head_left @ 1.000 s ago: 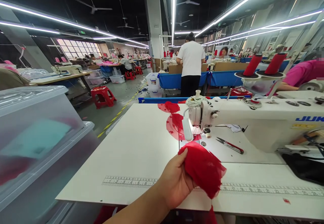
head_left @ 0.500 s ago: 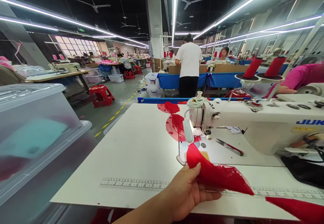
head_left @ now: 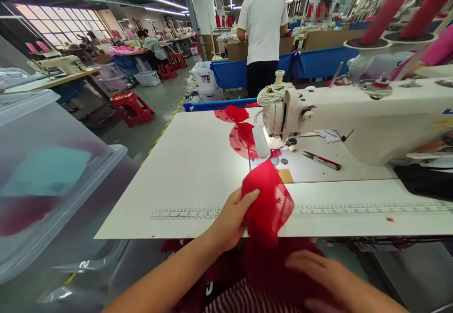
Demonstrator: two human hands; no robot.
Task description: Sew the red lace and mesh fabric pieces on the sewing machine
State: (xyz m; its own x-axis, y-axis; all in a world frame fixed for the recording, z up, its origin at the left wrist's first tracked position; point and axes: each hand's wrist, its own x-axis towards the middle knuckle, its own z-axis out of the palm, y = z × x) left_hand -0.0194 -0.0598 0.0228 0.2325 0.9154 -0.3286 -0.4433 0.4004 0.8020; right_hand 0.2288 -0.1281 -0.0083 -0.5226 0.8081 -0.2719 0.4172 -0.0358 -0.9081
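Note:
My left hand (head_left: 235, 216) is closed on a piece of red fabric (head_left: 265, 199), thumb on top, above the front edge of the table. A sheer part with small dark marks shows at the fabric's right side. Below the table edge, my right hand (head_left: 318, 270) is blurred by motion near dark red cloth (head_left: 269, 266) over my lap; whether it grips that cloth cannot be made out. Beyond the left hand stands a white sewing machine (head_left: 329, 114). Sheer red pieces (head_left: 242, 140) lie by its needle area, partly hidden behind the machine's head.
Thread snips (head_left: 322, 160) lie on the machine bed. A printed ruler (head_left: 339, 210) runs along the white table (head_left: 187, 171). Clear plastic bins (head_left: 53, 162) stand at the left, with a red stool (head_left: 131, 108) in the aisle. A person in a white shirt (head_left: 264, 25) stands ahead.
The view has tilted down. My left hand has turned the red fabric more upright and drawn it to the table edge. My right hand has come into view at the lower right.

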